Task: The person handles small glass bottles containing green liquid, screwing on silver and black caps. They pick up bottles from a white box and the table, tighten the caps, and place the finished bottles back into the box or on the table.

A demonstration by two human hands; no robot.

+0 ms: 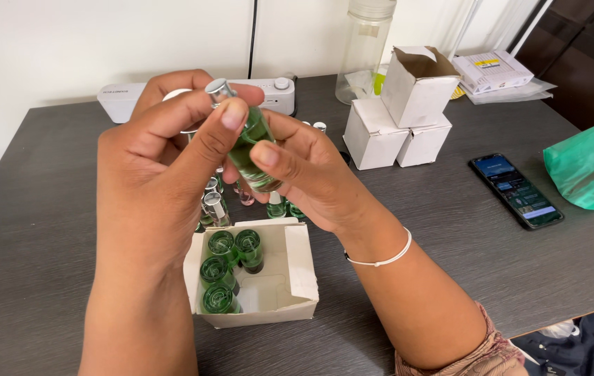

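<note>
Both hands hold one small glass bottle (252,143) of green liquid, tilted, above the table. My left hand (154,163) pinches its silver spray top (219,89) with thumb and forefinger. My right hand (307,170) grips the bottle's body from the right. Below them an open white cardboard box (297,268) holds several green bottles (226,268) standing upright on its left side. More small bottles (215,203) with silver tops stand on the table behind the box, partly hidden by my hands.
Three white cardboard boxes (398,115) are stacked at the back right. A smartphone (516,189) lies to the right, beside a green plastic bag (593,163). A clear tall jar (363,52) and a white oblong device (126,97) stand near the wall.
</note>
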